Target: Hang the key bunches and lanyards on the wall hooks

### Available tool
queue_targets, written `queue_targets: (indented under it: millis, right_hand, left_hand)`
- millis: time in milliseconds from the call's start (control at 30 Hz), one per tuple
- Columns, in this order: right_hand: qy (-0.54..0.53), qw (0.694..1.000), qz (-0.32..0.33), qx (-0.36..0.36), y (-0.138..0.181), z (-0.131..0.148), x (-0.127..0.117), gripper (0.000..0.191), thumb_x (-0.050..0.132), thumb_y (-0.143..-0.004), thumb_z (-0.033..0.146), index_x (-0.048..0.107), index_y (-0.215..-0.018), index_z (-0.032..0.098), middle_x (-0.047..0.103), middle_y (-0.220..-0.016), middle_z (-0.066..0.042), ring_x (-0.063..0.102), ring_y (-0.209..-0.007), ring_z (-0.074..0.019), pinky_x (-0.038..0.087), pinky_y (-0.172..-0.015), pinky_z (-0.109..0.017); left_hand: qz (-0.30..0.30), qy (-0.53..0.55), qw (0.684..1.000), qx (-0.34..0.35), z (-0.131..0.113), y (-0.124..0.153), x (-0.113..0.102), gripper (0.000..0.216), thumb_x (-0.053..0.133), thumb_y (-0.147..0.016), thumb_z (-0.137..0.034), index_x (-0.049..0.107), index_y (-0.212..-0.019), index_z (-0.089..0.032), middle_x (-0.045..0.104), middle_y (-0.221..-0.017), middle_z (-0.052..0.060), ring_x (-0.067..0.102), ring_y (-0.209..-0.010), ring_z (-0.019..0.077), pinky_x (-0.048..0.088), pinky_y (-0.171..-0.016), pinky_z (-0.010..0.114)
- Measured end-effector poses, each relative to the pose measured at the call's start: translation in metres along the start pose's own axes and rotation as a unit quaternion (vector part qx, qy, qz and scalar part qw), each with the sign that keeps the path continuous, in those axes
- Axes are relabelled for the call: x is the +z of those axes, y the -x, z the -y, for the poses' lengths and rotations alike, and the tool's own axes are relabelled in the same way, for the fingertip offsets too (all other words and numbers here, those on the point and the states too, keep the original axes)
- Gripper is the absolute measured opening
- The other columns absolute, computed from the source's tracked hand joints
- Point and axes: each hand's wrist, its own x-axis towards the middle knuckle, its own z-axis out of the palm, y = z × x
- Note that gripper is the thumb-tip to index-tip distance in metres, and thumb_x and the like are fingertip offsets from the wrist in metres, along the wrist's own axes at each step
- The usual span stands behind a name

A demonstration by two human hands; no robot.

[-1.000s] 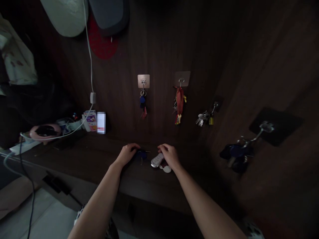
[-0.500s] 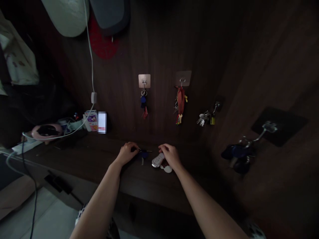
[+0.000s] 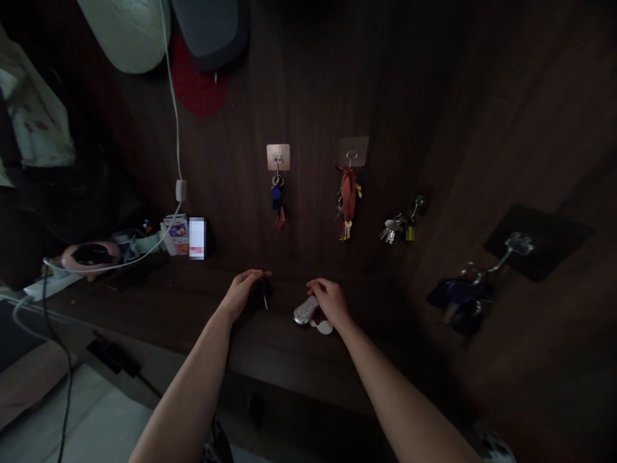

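My left hand (image 3: 243, 290) is closed around a dark key bunch (image 3: 263, 292) lifted slightly off the dark wooden shelf (image 3: 193, 308); a small key dangles below the fingers. My right hand (image 3: 330, 301) rests curled on a silver key fob (image 3: 303, 311) with white tags beside it, lying on the shelf. On the wall above, a hook plate (image 3: 278, 157) carries a blue-tagged key bunch (image 3: 276, 200), and a second hook (image 3: 352, 152) holds a red-ribboned bunch (image 3: 348, 202).
Further right hang a silver key bunch (image 3: 396, 227) and a dark blue bunch (image 3: 457, 297) on a black hook plate (image 3: 535, 239). A white cable (image 3: 172, 116), small boxes (image 3: 176, 235) and a pink dish (image 3: 89, 255) sit at the shelf's left.
My left hand has lifted the dark key bunch off the shelf and turned it upward. My right hand has stayed on the silver fob.
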Motion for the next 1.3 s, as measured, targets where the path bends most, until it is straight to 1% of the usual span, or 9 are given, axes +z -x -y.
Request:
queue_targets:
  millis: [200, 333, 500, 600, 700, 867, 1067, 1200, 1300]
  right_hand:
    - [-0.002, 1.000, 0.003, 0.008, 0.000, 0.001, 0.000, 0.025, 0.046, -0.076, 0.034, 0.067, -0.073, 0.021, 0.067, -0.063, -0.001, 0.062, -0.064, -0.0175, 0.041, -0.057, -0.025]
    - [-0.007, 1.000, 0.004, 0.008, 0.001, 0.002, 0.000, 0.025, 0.045, -0.076, 0.033, 0.066, -0.073, 0.021, 0.067, -0.062, -0.001, 0.062, -0.063, -0.0170, 0.041, -0.056, -0.025]
    - [0.012, 1.000, 0.002, 0.006, 0.003, 0.006, -0.002, 0.024, 0.045, -0.078, 0.032, 0.066, -0.076, 0.021, 0.067, -0.065, -0.001, 0.062, -0.064, -0.0168, 0.041, -0.058, -0.025]
    - [0.070, 0.996, -0.017, -0.054, 0.006, 0.013, -0.004, 0.025, 0.044, -0.081, 0.032, 0.067, -0.078, 0.023, 0.068, -0.069, -0.001, 0.062, -0.073, -0.0175, 0.042, -0.068, -0.027]
    - [0.135, 0.982, -0.030, -0.127, 0.011, 0.022, -0.005, 0.023, 0.044, -0.083, 0.030, 0.067, -0.083, 0.024, 0.069, -0.077, -0.002, 0.060, -0.081, -0.0186, 0.039, -0.077, -0.030]
    - [0.158, 0.968, -0.032, -0.192, 0.016, 0.030, -0.004, 0.020, 0.046, -0.084, 0.027, 0.064, -0.093, 0.025, 0.068, -0.084, -0.002, 0.058, -0.083, -0.0183, 0.036, -0.080, -0.032]
    - [0.138, 0.963, -0.014, -0.233, 0.020, 0.035, -0.003, 0.019, 0.052, -0.083, 0.030, 0.061, -0.099, 0.026, 0.067, -0.084, -0.001, 0.057, -0.084, -0.0180, 0.037, -0.080, -0.031]
    - [0.150, 0.960, -0.007, -0.236, 0.021, 0.036, 0.002, 0.009, 0.060, -0.078, 0.031, 0.062, -0.084, 0.025, 0.067, -0.081, 0.000, 0.057, -0.084, -0.0184, 0.035, -0.080, -0.032]
    - [0.162, 0.961, 0.000, -0.226, 0.020, 0.034, 0.005, 0.008, 0.060, -0.078, 0.031, 0.061, -0.075, 0.024, 0.067, -0.080, -0.001, 0.057, -0.082, -0.0185, 0.035, -0.077, -0.031]
  left_hand:
    - [-0.006, 0.157, 0.985, -0.064, -0.004, 0.000, -0.003, 0.019, 0.066, -0.070, -0.031, 0.063, -0.077, -0.013, 0.069, -0.097, 0.010, 0.062, -0.088, 0.0202, 0.049, -0.068, 0.029]
    - [0.008, 0.222, 0.972, -0.077, -0.007, -0.002, -0.004, 0.012, 0.060, -0.076, -0.021, 0.065, -0.083, -0.012, 0.068, -0.099, 0.010, 0.062, -0.092, 0.0193, 0.051, -0.075, 0.029]
    - [0.057, 0.254, 0.963, -0.073, -0.008, -0.001, -0.001, 0.022, 0.054, -0.081, -0.018, 0.063, -0.100, -0.012, 0.064, -0.110, 0.011, 0.060, -0.103, 0.0215, 0.050, -0.083, 0.032]
    - [0.101, 0.254, 0.960, -0.064, -0.009, 0.002, 0.003, 0.028, 0.053, -0.079, -0.011, 0.062, -0.106, -0.011, 0.061, -0.116, 0.012, 0.057, -0.108, 0.0217, 0.046, -0.092, 0.033]
    - [0.139, 0.244, 0.958, -0.060, -0.010, 0.006, 0.006, 0.036, 0.055, -0.076, -0.007, 0.059, -0.111, -0.011, 0.058, -0.121, 0.012, 0.055, -0.111, 0.0222, 0.040, -0.099, 0.035]
    - [0.162, 0.200, 0.965, -0.057, -0.006, 0.007, 0.011, 0.044, 0.063, -0.073, -0.011, 0.056, -0.117, -0.017, 0.055, -0.126, 0.011, 0.052, -0.114, 0.0213, 0.039, -0.099, 0.034]
    - [0.144, 0.139, 0.979, -0.036, 0.005, 0.005, 0.018, 0.054, 0.071, -0.066, -0.013, 0.055, -0.118, -0.020, 0.061, -0.117, 0.007, 0.057, -0.104, 0.0164, 0.040, -0.095, 0.031]
    - [0.137, 0.109, 0.984, -0.028, 0.010, 0.005, 0.025, 0.055, 0.074, -0.063, -0.015, 0.058, -0.115, -0.019, 0.064, -0.109, 0.005, 0.059, -0.096, 0.0150, 0.039, -0.095, 0.033]
    - [0.132, 0.097, 0.986, -0.017, 0.009, 0.006, 0.030, 0.057, 0.075, -0.060, -0.014, 0.058, -0.114, -0.019, 0.063, -0.111, 0.005, 0.057, -0.099, 0.0158, 0.037, -0.098, 0.034]
